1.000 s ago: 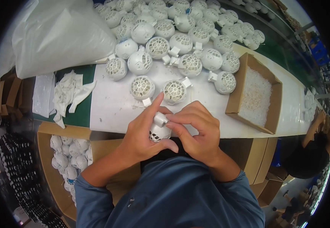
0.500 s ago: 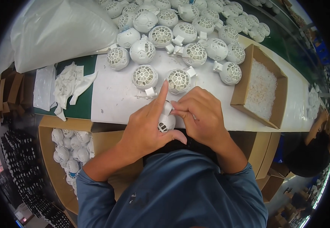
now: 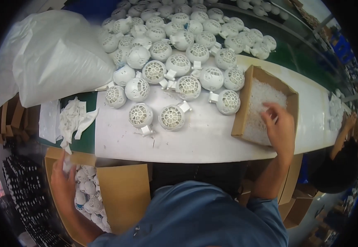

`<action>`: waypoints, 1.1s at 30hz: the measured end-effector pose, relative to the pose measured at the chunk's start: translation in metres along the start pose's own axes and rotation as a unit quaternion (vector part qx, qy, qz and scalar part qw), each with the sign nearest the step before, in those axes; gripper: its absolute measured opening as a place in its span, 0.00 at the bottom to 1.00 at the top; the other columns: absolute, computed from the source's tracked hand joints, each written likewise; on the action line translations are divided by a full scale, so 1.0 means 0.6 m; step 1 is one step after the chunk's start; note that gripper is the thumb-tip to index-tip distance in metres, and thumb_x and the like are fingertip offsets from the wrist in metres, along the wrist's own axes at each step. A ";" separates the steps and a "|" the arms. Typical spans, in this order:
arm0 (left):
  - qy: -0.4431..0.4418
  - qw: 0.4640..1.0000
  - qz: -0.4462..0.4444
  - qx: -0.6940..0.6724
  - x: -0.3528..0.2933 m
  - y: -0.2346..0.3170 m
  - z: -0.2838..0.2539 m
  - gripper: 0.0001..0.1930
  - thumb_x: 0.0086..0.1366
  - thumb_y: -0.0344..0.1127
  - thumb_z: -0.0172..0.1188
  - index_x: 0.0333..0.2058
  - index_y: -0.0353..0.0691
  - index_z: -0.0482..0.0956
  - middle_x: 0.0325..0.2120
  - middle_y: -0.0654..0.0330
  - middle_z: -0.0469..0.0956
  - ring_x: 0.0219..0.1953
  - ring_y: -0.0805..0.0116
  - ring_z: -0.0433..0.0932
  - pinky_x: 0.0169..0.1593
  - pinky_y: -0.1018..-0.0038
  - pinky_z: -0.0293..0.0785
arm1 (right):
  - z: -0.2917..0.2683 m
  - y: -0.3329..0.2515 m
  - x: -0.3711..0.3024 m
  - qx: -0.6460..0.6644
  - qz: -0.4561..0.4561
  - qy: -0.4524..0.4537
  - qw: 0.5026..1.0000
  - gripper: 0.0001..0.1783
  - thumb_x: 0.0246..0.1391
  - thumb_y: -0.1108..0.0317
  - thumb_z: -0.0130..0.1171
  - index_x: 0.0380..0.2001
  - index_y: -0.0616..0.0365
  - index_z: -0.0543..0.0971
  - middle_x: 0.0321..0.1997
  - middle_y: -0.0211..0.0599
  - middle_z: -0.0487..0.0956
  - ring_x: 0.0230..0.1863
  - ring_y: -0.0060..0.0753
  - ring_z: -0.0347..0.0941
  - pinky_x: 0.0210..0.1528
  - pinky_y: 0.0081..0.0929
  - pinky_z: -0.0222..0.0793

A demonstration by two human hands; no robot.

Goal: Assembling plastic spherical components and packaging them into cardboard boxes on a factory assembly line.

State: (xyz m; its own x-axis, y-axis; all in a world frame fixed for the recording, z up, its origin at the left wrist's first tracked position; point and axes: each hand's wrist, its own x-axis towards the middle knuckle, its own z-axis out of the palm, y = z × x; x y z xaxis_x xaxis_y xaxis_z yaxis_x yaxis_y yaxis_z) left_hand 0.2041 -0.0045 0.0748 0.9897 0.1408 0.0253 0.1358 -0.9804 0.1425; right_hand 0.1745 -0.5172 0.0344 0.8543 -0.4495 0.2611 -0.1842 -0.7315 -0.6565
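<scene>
My left hand (image 3: 63, 183) is at the lower left, over the cardboard box (image 3: 123, 197) of white balls (image 3: 90, 187). Its index finger is stretched and the thumb stands apart, with a blurred whitish patch between them that I cannot make out. My right hand (image 3: 282, 127) hangs over the shallow cardboard tray (image 3: 237, 119) of small translucent pieces (image 3: 258, 123). Its fingers are curled, the tips a little apart, and nothing shows between them. Nearest on the white table top stand two white balls with lattice fronts, one (image 3: 172, 118) beside the other (image 3: 140, 115), each with a small white block attached.
Many similar white balls (image 3: 161, 51) crowd the back of the table. A large white plastic bag (image 3: 59, 57) bulges at the far left, above a crumpled white cloth (image 3: 78, 117). A co-worker's arm (image 3: 343, 133) reaches in at the far right.
My hands have parted from the small white ball they held at the table edge. The left moved to the box at lower left, the right to the tray. The view has tilted.
</scene>
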 end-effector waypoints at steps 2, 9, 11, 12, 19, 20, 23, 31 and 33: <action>-0.021 0.992 -0.042 0.117 -0.015 -0.040 0.001 0.25 0.59 0.30 0.62 0.56 0.45 0.73 0.50 0.48 0.75 0.52 0.50 0.73 0.55 0.63 0.69 | 0.011 0.024 -0.003 -0.079 -0.017 -0.115 0.990 0.12 0.44 0.74 0.64 0.36 0.61 0.79 0.25 0.39 0.77 0.26 0.33 0.72 0.31 0.29 0.66; -0.018 0.996 0.091 0.008 -0.007 0.032 0.042 0.22 0.59 0.28 0.61 0.54 0.41 0.73 0.47 0.51 0.75 0.47 0.50 0.75 0.50 0.65 0.70 | 0.030 0.024 0.008 -0.115 0.007 -0.178 0.977 0.08 0.43 0.73 0.66 0.28 0.62 0.79 0.20 0.43 0.74 0.22 0.38 0.70 0.28 0.33 0.64; -0.035 0.986 0.150 -0.061 0.010 0.075 0.058 0.24 0.56 0.30 0.63 0.53 0.46 0.75 0.50 0.51 0.73 0.51 0.50 0.73 0.53 0.62 0.70 | 0.027 0.021 0.006 -0.128 0.014 -0.187 0.974 0.07 0.42 0.72 0.66 0.27 0.61 0.80 0.19 0.42 0.74 0.21 0.39 0.69 0.27 0.34 0.64; -0.034 0.977 0.200 -0.061 0.024 0.099 0.068 0.24 0.55 0.28 0.63 0.53 0.46 0.75 0.50 0.52 0.73 0.51 0.51 0.73 0.53 0.63 0.70 | 0.027 0.023 0.005 -0.129 0.012 -0.187 0.974 0.07 0.42 0.72 0.66 0.27 0.61 0.80 0.19 0.42 0.74 0.21 0.39 0.69 0.27 0.34 0.64; 0.013 0.870 0.471 -0.142 0.099 0.247 0.144 0.24 0.48 0.21 0.63 0.46 0.48 0.78 0.49 0.55 0.71 0.51 0.51 0.71 0.51 0.63 0.72 | 0.019 0.025 0.007 0.005 0.088 -0.111 0.990 0.06 0.48 0.73 0.65 0.28 0.65 0.81 0.22 0.33 0.79 0.22 0.21 0.68 0.27 0.22 0.64; 0.003 0.855 0.493 -0.163 0.103 0.254 0.151 0.23 0.47 0.21 0.64 0.44 0.48 0.78 0.48 0.55 0.71 0.50 0.50 0.71 0.51 0.63 0.72 | 0.020 0.027 0.008 0.005 0.091 -0.111 0.990 0.06 0.48 0.73 0.65 0.28 0.65 0.81 0.22 0.33 0.79 0.22 0.21 0.68 0.27 0.22 0.64; -0.036 0.863 0.469 -0.186 0.105 0.244 0.158 0.20 0.49 0.25 0.65 0.43 0.45 0.77 0.48 0.55 0.71 0.51 0.53 0.72 0.50 0.63 0.73 | 0.026 0.042 0.012 0.083 0.086 -0.065 0.991 0.07 0.52 0.73 0.64 0.29 0.67 0.81 0.27 0.30 0.81 0.26 0.14 0.68 0.29 0.16 0.64; -0.233 0.674 0.183 -0.676 0.072 0.203 0.172 0.12 0.67 0.41 0.53 0.41 0.38 0.71 0.47 0.55 0.70 0.50 0.66 0.71 0.53 0.69 0.68 | 0.020 0.048 0.015 0.143 0.121 -0.036 0.982 0.08 0.54 0.73 0.63 0.37 0.65 0.80 0.34 0.34 0.82 0.29 0.15 0.70 0.32 0.14 0.65; -0.301 0.593 0.130 -0.736 0.061 0.213 0.174 0.13 0.70 0.43 0.50 0.41 0.38 0.70 0.47 0.55 0.70 0.49 0.67 0.71 0.53 0.70 0.67 | 0.028 0.036 0.011 0.172 0.106 -0.024 0.979 0.08 0.54 0.74 0.63 0.37 0.65 0.80 0.34 0.33 0.82 0.29 0.14 0.71 0.31 0.13 0.65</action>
State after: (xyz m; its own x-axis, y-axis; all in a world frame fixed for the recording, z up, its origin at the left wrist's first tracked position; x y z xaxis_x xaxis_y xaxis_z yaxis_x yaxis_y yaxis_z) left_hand 0.2624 -0.1388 -0.0091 0.8659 -0.4968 -0.0586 0.2272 0.2862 0.9309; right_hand 0.1843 -0.5274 0.0099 0.8378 -0.5421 0.0649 -0.1922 -0.4041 -0.8943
